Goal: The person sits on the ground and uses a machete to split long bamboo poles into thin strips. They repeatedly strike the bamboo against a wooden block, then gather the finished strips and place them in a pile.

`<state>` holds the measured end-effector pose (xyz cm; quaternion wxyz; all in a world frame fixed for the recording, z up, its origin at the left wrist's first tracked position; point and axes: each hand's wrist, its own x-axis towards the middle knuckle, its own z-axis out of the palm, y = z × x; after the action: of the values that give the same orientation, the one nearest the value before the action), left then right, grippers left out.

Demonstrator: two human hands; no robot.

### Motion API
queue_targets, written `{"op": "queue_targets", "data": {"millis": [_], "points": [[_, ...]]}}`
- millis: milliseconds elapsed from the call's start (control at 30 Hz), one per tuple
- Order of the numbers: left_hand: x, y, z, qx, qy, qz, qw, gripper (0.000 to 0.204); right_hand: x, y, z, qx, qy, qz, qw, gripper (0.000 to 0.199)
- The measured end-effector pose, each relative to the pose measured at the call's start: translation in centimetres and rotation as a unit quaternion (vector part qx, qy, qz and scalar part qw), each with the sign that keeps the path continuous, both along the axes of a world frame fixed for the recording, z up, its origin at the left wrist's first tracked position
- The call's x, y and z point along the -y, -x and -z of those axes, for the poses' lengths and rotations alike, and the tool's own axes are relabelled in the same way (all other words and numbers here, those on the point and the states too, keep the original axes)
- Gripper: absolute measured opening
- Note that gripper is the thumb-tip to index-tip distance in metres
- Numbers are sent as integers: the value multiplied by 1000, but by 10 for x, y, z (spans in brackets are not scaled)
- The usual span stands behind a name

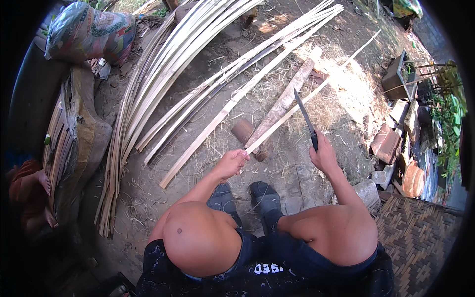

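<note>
My left hand [233, 164] is closed round the near end of a long, pale bamboo strip [330, 80], which slants up and away to the right. In my right hand [324, 154] is a knife [306, 117] by its dark handle, with the blade pointing away from me. The blade crosses the strip in this view; whether it touches I cannot tell. Beneath the strip lies a rough wooden slat [291, 94], its lower end near a short round wooden block [243, 130]. Both hands are just beyond my knees.
Pale strips lie in a large bundle [166, 74] at the left and a smaller group [250, 89] nearer the middle. A stuffed sack [91, 33] and a log [84, 128] are farther left, beside another person [32, 190]. A woven mat [418, 237] and an orange basket [412, 179] are at right.
</note>
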<state>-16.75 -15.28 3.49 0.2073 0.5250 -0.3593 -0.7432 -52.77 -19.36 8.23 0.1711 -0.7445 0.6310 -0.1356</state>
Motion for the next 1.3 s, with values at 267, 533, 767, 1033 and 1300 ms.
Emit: {"op": "queue_targets", "data": {"millis": [267,533,767,1033,1300], "points": [[-55,-86,5,-55,-121,-90,987,31,-56,-75,25,-3,-87,-122,989,43],[-60,-102,-30,129,12,90,987,41,-56,-77,14,78,-72,-128,986,41],[-98,-130,-41,208,-21,110,972,44,-26,-38,41,82,-65,-3,995,41],[-204,-204,9,315,64,-50,946,44,-16,-44,52,123,-63,10,990,43],[-194,-203,-38,350,-42,13,936,45,-39,-18,43,53,-40,-3,998,44]]}}
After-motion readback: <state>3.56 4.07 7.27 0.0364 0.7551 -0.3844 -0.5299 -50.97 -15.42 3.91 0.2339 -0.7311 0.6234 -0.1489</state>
